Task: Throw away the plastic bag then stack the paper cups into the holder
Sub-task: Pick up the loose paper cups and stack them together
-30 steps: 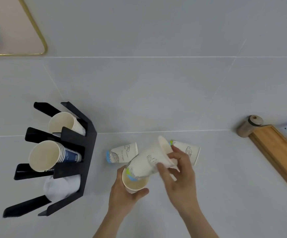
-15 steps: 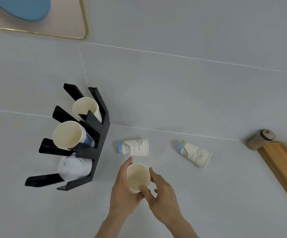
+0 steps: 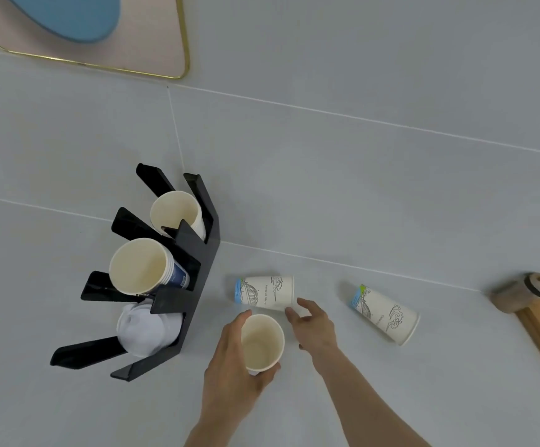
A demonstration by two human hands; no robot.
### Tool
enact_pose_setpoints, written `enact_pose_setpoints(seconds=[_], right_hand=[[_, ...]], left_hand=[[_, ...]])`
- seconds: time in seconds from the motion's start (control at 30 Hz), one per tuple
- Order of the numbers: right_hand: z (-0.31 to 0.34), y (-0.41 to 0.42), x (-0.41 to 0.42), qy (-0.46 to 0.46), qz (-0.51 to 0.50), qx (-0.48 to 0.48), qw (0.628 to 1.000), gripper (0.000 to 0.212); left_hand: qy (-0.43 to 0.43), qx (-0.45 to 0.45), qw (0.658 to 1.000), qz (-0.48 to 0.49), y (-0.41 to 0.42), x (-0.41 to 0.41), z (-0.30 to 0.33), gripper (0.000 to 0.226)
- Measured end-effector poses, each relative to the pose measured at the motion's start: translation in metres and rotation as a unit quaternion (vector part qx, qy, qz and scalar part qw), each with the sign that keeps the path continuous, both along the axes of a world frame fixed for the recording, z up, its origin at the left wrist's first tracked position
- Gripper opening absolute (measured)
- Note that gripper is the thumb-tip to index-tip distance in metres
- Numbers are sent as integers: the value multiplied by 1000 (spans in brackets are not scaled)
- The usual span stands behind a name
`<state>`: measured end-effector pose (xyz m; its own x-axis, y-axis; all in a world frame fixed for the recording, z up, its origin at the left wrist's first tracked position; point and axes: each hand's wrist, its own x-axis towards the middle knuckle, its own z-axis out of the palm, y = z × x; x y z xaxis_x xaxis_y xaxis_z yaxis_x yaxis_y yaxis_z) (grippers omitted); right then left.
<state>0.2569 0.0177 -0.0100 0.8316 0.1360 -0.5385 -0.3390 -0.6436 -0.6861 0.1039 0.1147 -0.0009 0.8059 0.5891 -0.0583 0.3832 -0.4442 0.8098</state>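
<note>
Paper cup stack (image 3: pixel 262 341), mouth up, gripped by the left hand (image 3: pixel 233 366), fingers clamped around its wall, above the grey tabletop (image 3: pixel 359 195). At 12 o'clock from it, a printed cup (image 3: pixel 267 291) lies on its side; the right hand (image 3: pixel 312 324) reaches there, fingers (image 3: pixel 305 304) apart, tips at its rim. At 3 o'clock lies a second printed cup (image 3: pixel 386 314). At 9 o'clock stands the black holder (image 3: pixel 194 275), carrying nested cups (image 3: pixel 139 266) and, in the slot behind them, a single cup (image 3: pixel 176 212).
</note>
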Motion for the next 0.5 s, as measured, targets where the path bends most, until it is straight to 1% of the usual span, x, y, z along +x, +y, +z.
enact_pose_setpoints(seconds=[0.03, 0.1, 0.17, 0.2, 0.27, 0.33, 0.43, 0.5], right_hand=[[-1, 6, 4, 4, 10, -15, 1000, 45], [-7, 16, 7, 17, 14, -30, 999, 29], [-14, 18, 6, 26, -15, -17, 999, 20], [-17, 17, 4, 33, -42, 9, 999, 18], [-14, 11, 2, 41, -104, 91, 990, 12], [4, 3, 3, 14, -139, 164, 976, 13], [56, -16, -2, -45, -141, 274, 950, 15], [92, -35, -11, -110, -115, 313, 937, 17]], left_hand=[[2, -1, 1000, -3, 0, 0, 0, 100], [5, -4, 1000, -9, 1, 0, -1, 100], [9, -1, 1000, -14, 2, 0, -1, 100], [9, 2, 1000, -15, 2, -1, 0, 100], [9, -1, 1000, -13, 2, 0, 1, 99], [11, -7, 1000, -7, 1, 1, 1, 98], [12, -4, 1000, -6, 3, 3, 0, 97], [6, -1, 1000, -4, 3, 5, 1, 98]])
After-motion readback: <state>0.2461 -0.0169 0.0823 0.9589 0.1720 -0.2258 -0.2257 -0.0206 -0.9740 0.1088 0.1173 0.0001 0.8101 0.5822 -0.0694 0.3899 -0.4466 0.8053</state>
